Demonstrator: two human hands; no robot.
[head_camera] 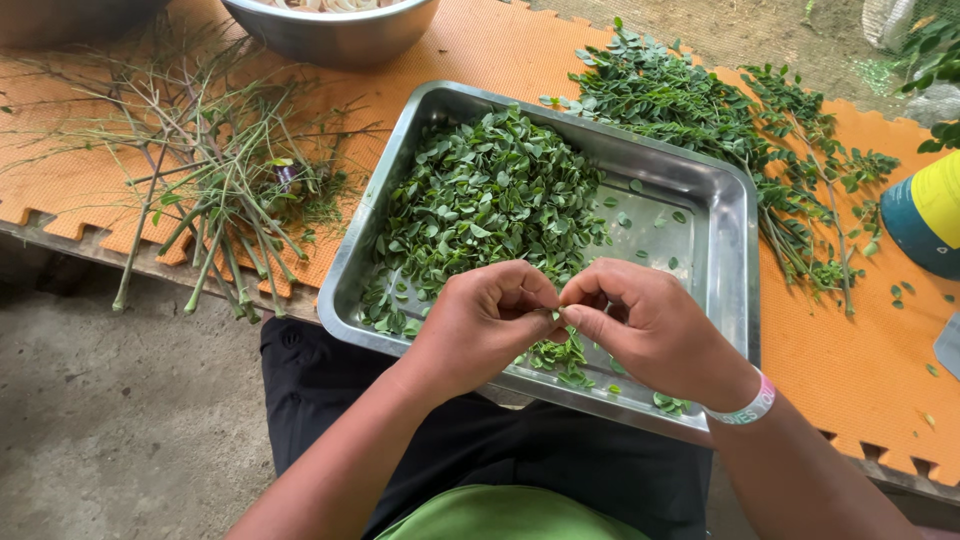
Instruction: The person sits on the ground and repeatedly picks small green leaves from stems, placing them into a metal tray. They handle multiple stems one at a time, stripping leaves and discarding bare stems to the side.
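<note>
My left hand [480, 322] and my right hand [650, 328] meet over the near edge of a steel tray [720, 215]. Together they pinch a small leafy sprig [565, 352], whose leaves hang just below the fingertips. A heap of small plucked green leaves [490, 195] fills the left half of the tray. The tray's right half shows bare metal with a few stray leaves. A pale wristband [745, 408] circles my right wrist.
Bare stripped stems [215, 175] lie in a pile on the orange foam mat [860, 360] at the left. Leafy branches [740, 125] lie to the right of the tray. A steel bowl [335, 30] stands at the back, a yellow-and-teal container [930, 215] at the right edge.
</note>
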